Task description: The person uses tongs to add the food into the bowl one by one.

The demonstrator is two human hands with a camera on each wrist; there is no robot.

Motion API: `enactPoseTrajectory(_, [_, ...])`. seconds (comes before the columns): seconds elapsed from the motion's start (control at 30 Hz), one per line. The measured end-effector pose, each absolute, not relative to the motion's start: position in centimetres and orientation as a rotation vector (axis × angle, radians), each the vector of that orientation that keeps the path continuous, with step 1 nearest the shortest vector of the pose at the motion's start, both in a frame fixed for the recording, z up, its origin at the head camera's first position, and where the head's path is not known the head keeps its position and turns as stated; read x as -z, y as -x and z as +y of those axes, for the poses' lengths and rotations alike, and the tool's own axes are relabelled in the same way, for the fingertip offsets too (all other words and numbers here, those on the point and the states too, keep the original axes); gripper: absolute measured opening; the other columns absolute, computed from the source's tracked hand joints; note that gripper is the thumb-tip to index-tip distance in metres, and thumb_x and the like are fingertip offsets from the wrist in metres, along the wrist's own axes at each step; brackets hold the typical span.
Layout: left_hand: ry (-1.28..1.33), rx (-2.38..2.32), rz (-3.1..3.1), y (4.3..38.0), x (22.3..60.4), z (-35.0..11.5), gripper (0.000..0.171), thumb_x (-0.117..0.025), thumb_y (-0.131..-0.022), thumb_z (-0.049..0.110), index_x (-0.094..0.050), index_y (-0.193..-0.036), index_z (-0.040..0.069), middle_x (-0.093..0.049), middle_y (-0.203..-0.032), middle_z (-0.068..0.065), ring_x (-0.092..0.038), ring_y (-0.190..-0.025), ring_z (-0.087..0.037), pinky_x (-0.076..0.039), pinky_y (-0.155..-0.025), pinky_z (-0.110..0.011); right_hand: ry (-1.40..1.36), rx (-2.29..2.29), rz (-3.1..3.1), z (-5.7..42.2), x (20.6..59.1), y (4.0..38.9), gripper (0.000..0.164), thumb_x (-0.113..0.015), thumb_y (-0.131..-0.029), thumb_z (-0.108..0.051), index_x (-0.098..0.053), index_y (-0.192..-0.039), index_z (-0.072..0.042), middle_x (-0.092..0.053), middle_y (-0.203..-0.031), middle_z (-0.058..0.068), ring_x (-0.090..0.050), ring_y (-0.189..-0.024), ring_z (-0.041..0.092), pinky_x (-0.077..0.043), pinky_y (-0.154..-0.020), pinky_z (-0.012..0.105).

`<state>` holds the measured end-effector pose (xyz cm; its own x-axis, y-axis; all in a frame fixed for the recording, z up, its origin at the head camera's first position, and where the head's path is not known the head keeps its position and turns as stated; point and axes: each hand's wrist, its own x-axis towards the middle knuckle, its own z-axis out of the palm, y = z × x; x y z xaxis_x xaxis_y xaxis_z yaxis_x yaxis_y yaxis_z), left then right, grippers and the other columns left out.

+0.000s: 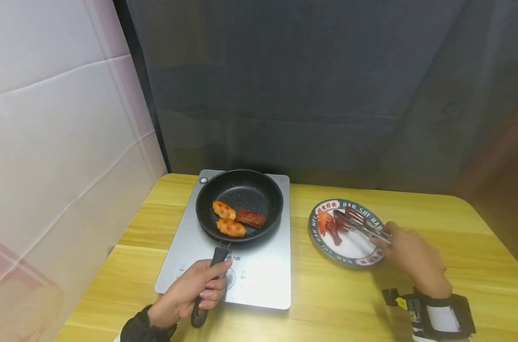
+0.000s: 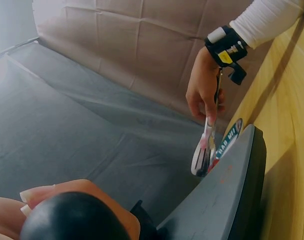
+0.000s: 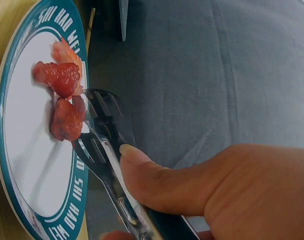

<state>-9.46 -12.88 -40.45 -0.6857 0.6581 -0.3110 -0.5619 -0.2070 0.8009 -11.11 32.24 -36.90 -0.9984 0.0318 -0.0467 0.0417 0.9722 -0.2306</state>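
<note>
My left hand grips the black handle of a frying pan. Two orange-brown chicken wing pieces and a dark red piece of meat lie in the pan. Over a plate with a green rim, my right hand holds metal tongs with dark slotted heads. The spread heads are at a reddish meat piece; whether they touch it I cannot tell. Beside it lie a red drumstick-shaped piece and an orange-red piece.
The pan stands on a flat silver induction cooker at the left of the wooden table. A dark grey curtain hangs behind the table. At the left rises a pale cloth wall, and a brown one stands at the right.
</note>
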Motion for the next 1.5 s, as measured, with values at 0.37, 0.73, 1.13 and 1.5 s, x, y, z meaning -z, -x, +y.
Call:
enactPoseTrajectory(0.37, [-0.153,-1.958,1.253,9.5,40.3,-12.9,0.033,-0.048,-0.102,0.029,-0.037,-0.077,0.011,-0.031,-0.057,0.010,-0.033,-0.041,0.002,-0.030,-0.035,-0.013,-0.044,0.327,3.088,32.9,36.6,11.0,0.061,-0.061,-0.090,-0.052,-0.051,-0.122,-0.001,-0.062,-0.097,0.027,-0.060,-0.078,0.043,-0.044,-0.047,0.042])
enactPoseTrajectory(0.73, [-0.157,-1.958,1.236,9.4,40.3,-13.0,0.034,-0.047,-0.102,0.029,-0.037,-0.076,0.011,-0.031,-0.057,0.010,-0.033,-0.042,0.002,-0.030,-0.035,-0.013,-0.067,0.306,3.074,32.7,36.5,11.2,0.063,-0.062,-0.088,-0.052,-0.052,-0.124,-0.002,-0.062,-0.097,0.027,-0.058,-0.076,0.039,-0.042,-0.045,0.041])
enactPoseTrajectory(1.13, [-0.152,-1.954,1.239,9.4,40.5,-13.0,0.035,-0.048,-0.102,0.030,-0.037,-0.075,0.011,-0.031,-0.057,0.010,-0.032,-0.041,0.001,-0.030,-0.034,-0.013,-0.099,0.340,3.040,33.0,36.7,11.3,0.067,-0.060,-0.088,-0.055,-0.051,-0.126,-0.001,-0.061,-0.099,0.026,-0.055,-0.074,0.034,-0.040,-0.047,0.038])
enactPoseTrajectory(1.5, [-0.148,-1.960,1.228,9.5,40.3,-13.0,0.032,-0.046,-0.103,0.028,-0.037,-0.078,0.010,-0.031,-0.058,0.009,-0.033,-0.042,0.002,-0.030,-0.035,-0.013,-0.001,0.288,3.144,33.5,36.9,11.3,0.057,-0.060,-0.089,-0.054,-0.056,-0.120,-0.006,-0.062,-0.087,0.021,-0.056,-0.069,0.032,-0.038,-0.043,0.036])
